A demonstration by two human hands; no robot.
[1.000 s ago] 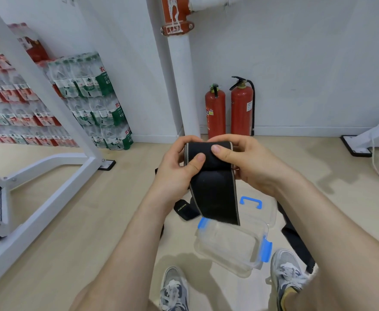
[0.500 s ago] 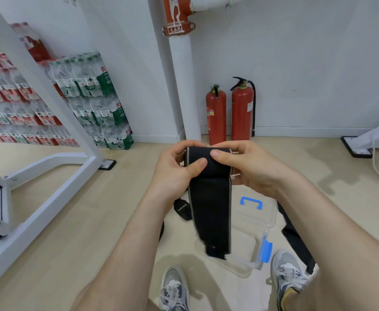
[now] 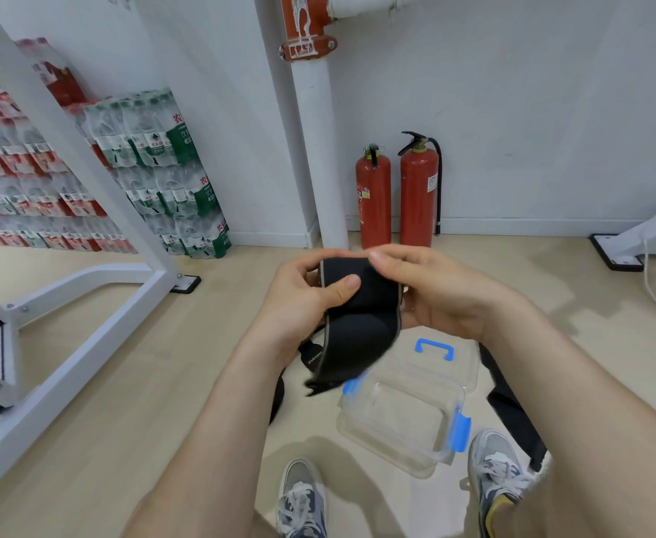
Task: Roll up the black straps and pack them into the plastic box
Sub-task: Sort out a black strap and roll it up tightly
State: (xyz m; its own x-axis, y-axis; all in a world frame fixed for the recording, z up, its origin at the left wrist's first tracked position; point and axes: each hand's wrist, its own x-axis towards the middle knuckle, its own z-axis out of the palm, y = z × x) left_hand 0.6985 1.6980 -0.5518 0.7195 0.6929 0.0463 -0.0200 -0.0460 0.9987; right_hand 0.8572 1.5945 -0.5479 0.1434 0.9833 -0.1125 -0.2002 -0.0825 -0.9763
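A wide black strap (image 3: 357, 324) with grey edges is partly rolled between both hands at chest height. My left hand (image 3: 303, 300) grips the roll from the left, its thumb pressed on the front. My right hand (image 3: 431, 293) holds the roll's right end with fingers curled over the top. The strap's short loose tail hangs curled below the roll, above the clear plastic box (image 3: 400, 417) with blue clips on the floor. The box looks empty. More black straps (image 3: 512, 409) lie on the floor to its right, and one (image 3: 312, 355) lies behind the hands.
The box's clear lid with a blue handle (image 3: 435, 349) lies just behind the box. My two shoes (image 3: 303, 502) stand at the bottom. A white metal frame (image 3: 97, 304) stands at left. Two red fire extinguishers (image 3: 396, 196) and stacked water-bottle packs (image 3: 163, 172) line the wall.
The long hanging tail has been wound up: it reached down over the box a second ago and is now short and curled just under the roll.
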